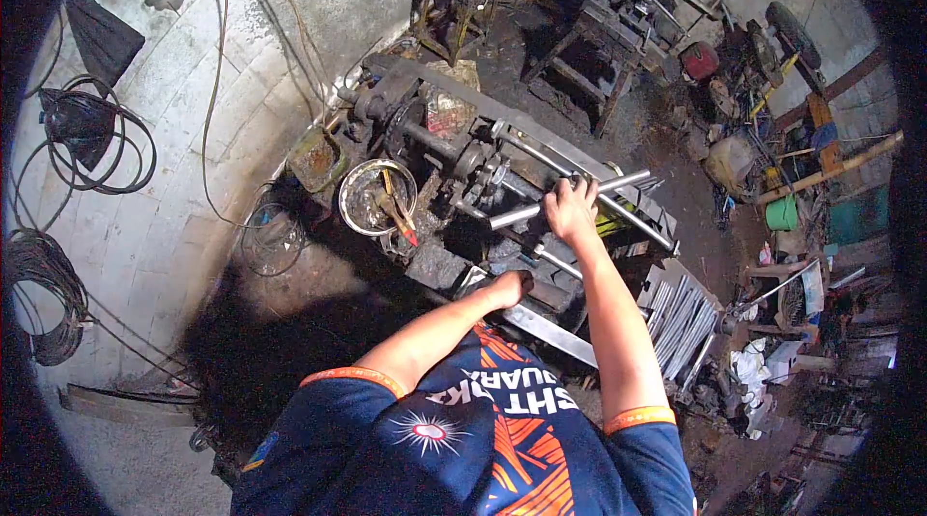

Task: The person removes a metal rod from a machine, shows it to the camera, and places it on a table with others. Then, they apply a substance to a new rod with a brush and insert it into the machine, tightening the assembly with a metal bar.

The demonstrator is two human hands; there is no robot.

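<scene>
My right hand (572, 209) is closed around a metal bar (521, 216) that lies slantwise over the machine (463, 164). Two longer steel rods, one of them the upper rod (541, 151), run along the machine beneath and beside that bar. Lower down, my left hand (508, 290) rests at the machine's near side, by a flat metal rail (550, 331). Its fingertips are lost in dark shadow, so their grip is hidden. Left of the machine's middle stands a round tub (346, 209) with dirty contents, and a red-tipped tool (406, 224) leans in it.
A stack of metal rods (679, 323) lies at the machine's right end. A rusty metal stand (452, 9) and a work table (603, 57) stand beyond. Coiled cable (43, 294) lies by the left wall. A green bucket (781, 214) sits among clutter on the right.
</scene>
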